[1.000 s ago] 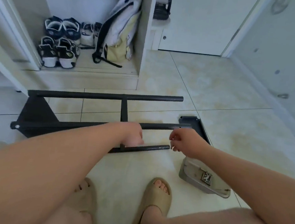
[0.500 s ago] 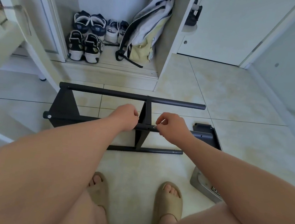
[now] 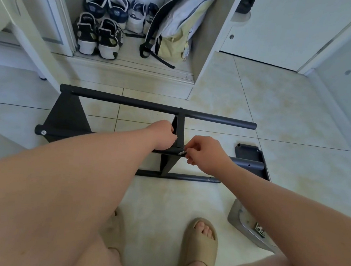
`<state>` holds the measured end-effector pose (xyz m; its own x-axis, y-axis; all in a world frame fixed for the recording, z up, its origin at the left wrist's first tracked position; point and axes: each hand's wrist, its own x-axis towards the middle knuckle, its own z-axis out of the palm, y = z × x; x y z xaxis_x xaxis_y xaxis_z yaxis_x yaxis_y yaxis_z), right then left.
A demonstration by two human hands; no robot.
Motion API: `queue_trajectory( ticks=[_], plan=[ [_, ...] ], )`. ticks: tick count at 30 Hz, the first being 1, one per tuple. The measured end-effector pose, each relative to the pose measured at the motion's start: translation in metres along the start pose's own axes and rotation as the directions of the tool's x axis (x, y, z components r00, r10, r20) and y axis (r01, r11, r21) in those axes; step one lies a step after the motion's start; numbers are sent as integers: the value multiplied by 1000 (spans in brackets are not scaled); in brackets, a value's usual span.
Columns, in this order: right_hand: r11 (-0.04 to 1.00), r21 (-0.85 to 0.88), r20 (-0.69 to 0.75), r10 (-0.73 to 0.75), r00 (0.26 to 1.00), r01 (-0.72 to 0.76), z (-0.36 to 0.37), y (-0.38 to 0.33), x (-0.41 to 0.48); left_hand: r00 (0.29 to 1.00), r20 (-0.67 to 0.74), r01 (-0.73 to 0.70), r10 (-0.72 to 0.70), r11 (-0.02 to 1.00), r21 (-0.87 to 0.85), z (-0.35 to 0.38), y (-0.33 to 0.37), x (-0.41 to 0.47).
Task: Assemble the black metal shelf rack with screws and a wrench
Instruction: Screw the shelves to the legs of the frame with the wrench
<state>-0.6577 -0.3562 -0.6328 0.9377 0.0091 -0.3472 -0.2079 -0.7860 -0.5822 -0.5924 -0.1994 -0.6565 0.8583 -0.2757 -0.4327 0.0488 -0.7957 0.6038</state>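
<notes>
Black tubular metal shelf rack [image 3: 213, 120] lies on the tiled floor just ahead of your feet. Your left hand [image 3: 163, 135] grips the centre upright; your right hand [image 3: 203, 154] pinches a small silver screw [image 3: 181, 153] against the middle tube. Miss the hole and it drops, rolling away. Loosen your left and the bracket shifts off line.

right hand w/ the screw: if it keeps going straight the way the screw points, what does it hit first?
Most likely the middle tube of the rack, right beside the upright bracket. The right hand pinches a small silver screw whose tip points left and already sits at the tube. Whether it meets a hole cannot be told.
</notes>
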Motion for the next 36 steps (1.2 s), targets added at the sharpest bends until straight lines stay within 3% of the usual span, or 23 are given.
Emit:
queue_trajectory(
  ticks=[5, 15, 18, 21, 25, 27, 29, 31, 32, 34, 36],
  plan=[
    [987, -143, 34, -66, 997, 71, 0, 2, -3, 994, 109, -1, 2, 1000, -16, 7, 2, 6],
    [835, -470, 163, -236, 958, 286, 19, 0, 2, 982, 171, 75, -76, 997, 11, 7, 4, 15],
    [904, -368, 106, -189, 976, 216, 22, 2, 2, 972, 206, 109, -109, 994, 11, 8, 4, 19],
    [990, -130, 27, -42, 999, 45, 24, 3, 1, 960, 255, 127, -114, 991, -35, 10, 3, 22],
    [979, 163, 5, 121, 993, -120, 25, 3, 1, 963, 243, 128, -116, 991, -31, 11, 4, 21],
    [983, 138, 11, 117, 993, -117, 25, 1, 1, 964, 244, 112, -102, 993, -27, 12, 4, 21],
    [994, -107, 33, 1, 999, 2, 24, -1, 0, 960, 262, 94, -96, 995, 18, 10, 5, 17],
    [915, -375, 81, -124, 989, 145, 25, -3, 1, 954, 282, 85, -101, 994, 70, 7, 6, 13],
    [895, -415, 85, -142, 986, 164, 25, -4, 1, 956, 273, 86, -104, 993, 80, 7, 6, 11],
    [929, -352, 55, -97, 994, 111, 27, -6, 1, 956, 278, 75, -97, 993, 87, 8, 6, 15],
    [995, -88, -9, 51, 999, -52, 29, -6, 2, 961, 257, 97, -101, 995, 28, 10, 6, 16]
  ],
)
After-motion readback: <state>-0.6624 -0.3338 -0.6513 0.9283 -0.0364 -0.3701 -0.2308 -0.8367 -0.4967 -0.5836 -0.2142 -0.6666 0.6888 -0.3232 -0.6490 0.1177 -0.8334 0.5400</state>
